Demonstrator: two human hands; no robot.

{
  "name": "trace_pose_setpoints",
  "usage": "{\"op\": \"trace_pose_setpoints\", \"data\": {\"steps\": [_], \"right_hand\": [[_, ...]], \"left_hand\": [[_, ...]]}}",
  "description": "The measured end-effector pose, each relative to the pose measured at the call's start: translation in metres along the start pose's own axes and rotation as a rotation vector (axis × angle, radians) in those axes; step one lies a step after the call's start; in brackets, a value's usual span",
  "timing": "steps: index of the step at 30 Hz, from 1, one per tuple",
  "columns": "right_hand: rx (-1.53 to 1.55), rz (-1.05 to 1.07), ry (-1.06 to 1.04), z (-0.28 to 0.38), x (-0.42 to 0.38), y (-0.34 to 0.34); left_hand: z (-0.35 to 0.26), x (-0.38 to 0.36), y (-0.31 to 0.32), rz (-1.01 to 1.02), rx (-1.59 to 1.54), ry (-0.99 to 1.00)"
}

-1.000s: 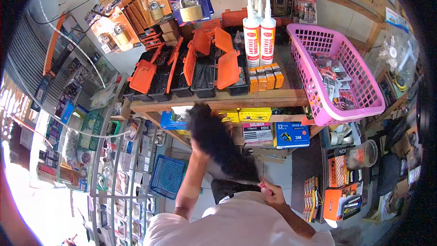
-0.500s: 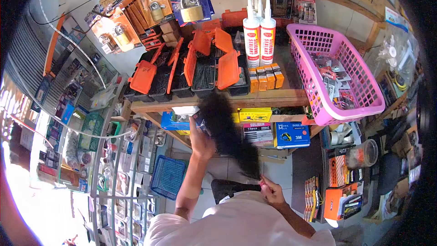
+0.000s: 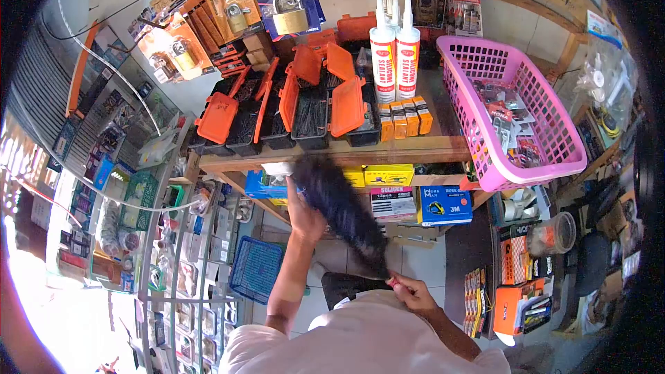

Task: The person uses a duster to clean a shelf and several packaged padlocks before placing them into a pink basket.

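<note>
A long dark fluffy duster [image 3: 339,208], blurred by motion, slants from the wooden shelf edge [image 3: 409,150] down to my right hand [image 3: 413,294], whose fingers are wrapped round its pinkish handle end. My left hand [image 3: 305,218] is raised just left of the duster, below the shelf. At its fingertips is a white item [image 3: 277,168], partly hidden, with something dark behind the hand; the fingers look closed on the white item. Above the duster, black boxes [image 3: 309,119] with open orange lids stand on the shelf.
Silicone sealant tubes [image 3: 384,66], small orange boxes [image 3: 405,119] and a pink basket [image 3: 512,118] of packets share the shelf. Padlocks [image 3: 289,12] hang above. Below are a blue 3M box [image 3: 445,206] and a blue basket [image 3: 255,269]; a glass rack [image 3: 187,263] is left.
The duster's fluffy top has swung left and slightly down, away from the shelf edge. My right hand has shifted slightly left, and my left hand has moved a little left.
</note>
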State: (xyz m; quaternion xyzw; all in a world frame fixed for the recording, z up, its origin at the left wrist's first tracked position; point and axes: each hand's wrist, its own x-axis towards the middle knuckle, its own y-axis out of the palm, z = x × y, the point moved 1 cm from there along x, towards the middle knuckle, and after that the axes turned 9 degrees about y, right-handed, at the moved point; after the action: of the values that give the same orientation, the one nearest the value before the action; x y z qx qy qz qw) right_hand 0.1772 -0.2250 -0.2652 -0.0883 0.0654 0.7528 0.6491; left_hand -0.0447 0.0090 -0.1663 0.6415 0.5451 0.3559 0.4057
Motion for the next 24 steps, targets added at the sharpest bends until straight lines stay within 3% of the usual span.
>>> {"op": "trace_pose_setpoints", "data": {"steps": [1, 2, 4, 6, 7, 8, 10, 12, 13, 14, 16, 18, 20, 22, 23, 24], "right_hand": [[-0.078, 0.078, -0.039, -0.001, 0.0, -0.001], [-0.077, 0.078, -0.04, 0.001, 0.001, 0.001], [0.138, -0.118, 0.037, 0.004, 0.001, 0.002], [0.054, -0.049, 0.08, 0.011, -0.002, -0.001], [-0.032, 0.021, 0.119, 0.014, -0.001, -0.004], [-0.029, 0.022, 0.119, 0.014, 0.0, -0.005], [-0.013, -0.07, 0.022, 0.015, 0.002, -0.008], [-0.03, -0.043, 0.031, 0.01, 0.002, -0.01], [-0.052, -0.011, 0.037, 0.008, 0.002, -0.012], [-0.052, -0.009, 0.037, 0.009, 0.002, -0.013], [-0.103, -0.002, 0.054, 0.011, 0.001, -0.014], [-0.058, -0.045, 0.043, 0.009, 0.004, -0.01], [-0.017, -0.083, 0.03, 0.011, 0.005, -0.012], [-0.042, 0.053, 0.041, 0.018, 0.004, -0.013], [-0.04, 0.05, 0.039, 0.016, 0.005, -0.012], [-0.023, -0.006, 0.013, 0.012, 0.006, -0.012]], "left_hand": [[0.002, -0.009, 0.008, 0.235, -0.01, -0.062], [0.006, -0.001, 0.007, 0.181, 0.731, 0.163], [0.003, -0.004, 0.005, 0.128, 0.075, -0.008], [0.001, -0.01, 0.037, -0.098, 0.087, 0.015], [0.001, -0.007, 0.022, -0.032, 0.149, 0.025], [0.005, 0.008, -0.019, 0.313, -0.019, -0.021], [0.006, 0.004, -0.022, 0.363, 0.153, -0.022], [0.003, 0.0, 0.011, -0.055, 0.096, 0.017], [0.004, -0.002, 0.015, -0.072, 0.033, -0.016], [0.005, 0.0, 0.009, -0.073, 0.033, -0.014], [0.005, 0.005, 0.002, 0.203, 0.455, 0.006], [0.001, -0.005, 0.023, 0.079, 0.235, 0.127], [0.005, 0.0, 0.013, -0.085, 0.006, 0.001], [0.007, 0.006, -0.021, 0.465, 0.188, -0.011], [0.01, 0.008, -0.031, 0.142, 0.304, -0.011], [0.009, 0.006, -0.013, 0.146, 0.305, -0.014]]}}
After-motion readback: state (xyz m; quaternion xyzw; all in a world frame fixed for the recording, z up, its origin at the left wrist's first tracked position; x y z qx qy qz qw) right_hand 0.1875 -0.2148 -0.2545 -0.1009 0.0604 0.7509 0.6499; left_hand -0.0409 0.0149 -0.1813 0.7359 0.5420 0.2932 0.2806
